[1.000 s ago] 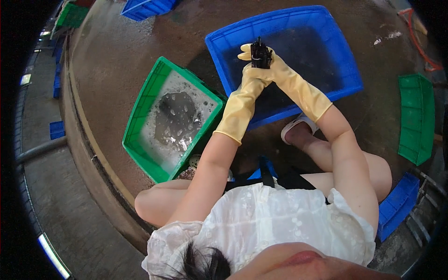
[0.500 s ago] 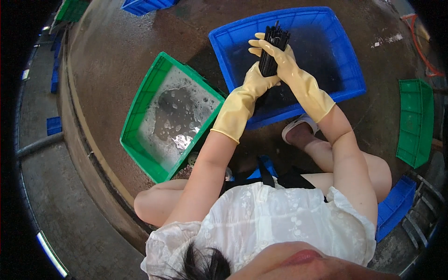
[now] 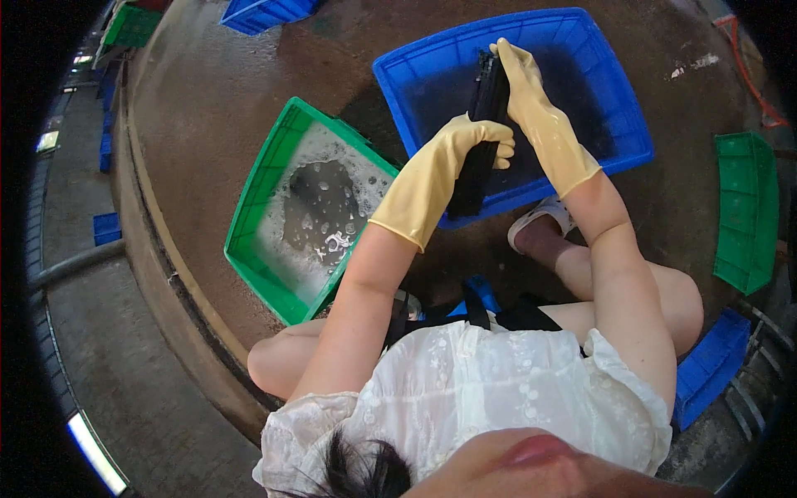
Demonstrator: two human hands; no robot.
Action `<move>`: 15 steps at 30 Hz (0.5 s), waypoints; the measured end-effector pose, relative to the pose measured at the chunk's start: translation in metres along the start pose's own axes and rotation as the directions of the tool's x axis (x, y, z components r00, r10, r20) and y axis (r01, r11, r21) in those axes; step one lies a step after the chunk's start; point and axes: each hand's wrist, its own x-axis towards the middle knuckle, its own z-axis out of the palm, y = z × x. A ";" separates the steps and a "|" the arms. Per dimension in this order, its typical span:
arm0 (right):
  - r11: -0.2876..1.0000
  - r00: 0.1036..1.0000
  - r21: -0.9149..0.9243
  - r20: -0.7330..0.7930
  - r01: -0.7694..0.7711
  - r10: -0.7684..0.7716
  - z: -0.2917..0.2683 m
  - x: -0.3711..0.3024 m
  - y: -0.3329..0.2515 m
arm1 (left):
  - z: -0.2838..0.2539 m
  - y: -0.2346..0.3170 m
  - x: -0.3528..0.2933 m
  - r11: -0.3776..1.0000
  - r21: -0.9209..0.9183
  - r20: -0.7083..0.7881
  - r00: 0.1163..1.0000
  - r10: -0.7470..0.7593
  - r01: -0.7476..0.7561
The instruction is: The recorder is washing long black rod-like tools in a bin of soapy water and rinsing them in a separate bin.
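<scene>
The left hand (image 3: 475,138) wraps the black bundle (image 3: 490,98), slanted over the blue tub (image 3: 634,124); the right hand (image 3: 516,73) cups its upper end, how firmly I can't tell. A snug lower hold should prevent slipping.

Long yellow gloves (image 3: 425,186); white patterned blouse (image 3: 490,378)

Head view, left unit of a side-by-side pair: fisheye, worn on the head, facing steeply downward, picture upright. Nearest the lens, at the lower edge, is the wearer's chin (image 3: 491,458); the white blouse (image 3: 490,373) follows at lower centre. The left hand (image 3: 484,139) and right hand (image 3: 519,70), upper centre, lie farther off. Straight edges bow toward the rim.
</scene>
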 end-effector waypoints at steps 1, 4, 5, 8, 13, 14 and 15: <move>0.961 0.998 -0.272 0.019 0.060 -0.057 -0.003 -0.003 -0.003 | -0.004 -0.004 0.009 0.986 -0.164 0.030 0.999 -0.037 0.042; 0.894 0.859 -0.049 0.258 -0.445 0.441 -0.020 0.003 0.048 | -0.017 -0.022 0.043 0.990 -0.102 -0.021 0.995 0.093 -0.095; 0.739 0.675 0.007 0.411 -0.674 0.612 -0.022 0.004 0.060 | -0.029 -0.030 0.054 0.981 -0.015 -0.040 0.980 0.194 -0.195; 0.647 0.623 -0.280 0.182 -0.709 0.761 -0.027 0.006 0.078 | -0.048 -0.060 0.082 0.999 -0.018 -0.218 0.976 0.024 -0.028; 0.770 0.848 -0.391 -0.058 -0.505 0.527 0.005 0.039 0.104 | -0.138 -0.118 0.149 0.984 -0.166 -0.510 0.860 -0.027 -0.067; 0.769 0.815 -0.273 -0.237 -0.578 0.528 -0.032 0.055 0.133 | -0.095 -0.119 0.148 0.977 -0.207 -0.492 0.859 -0.139 0.040; 0.749 0.787 -0.250 -0.270 -0.614 0.555 -0.051 0.056 0.155 | -0.060 -0.111 0.131 0.959 -0.253 -0.498 0.833 -0.240 0.125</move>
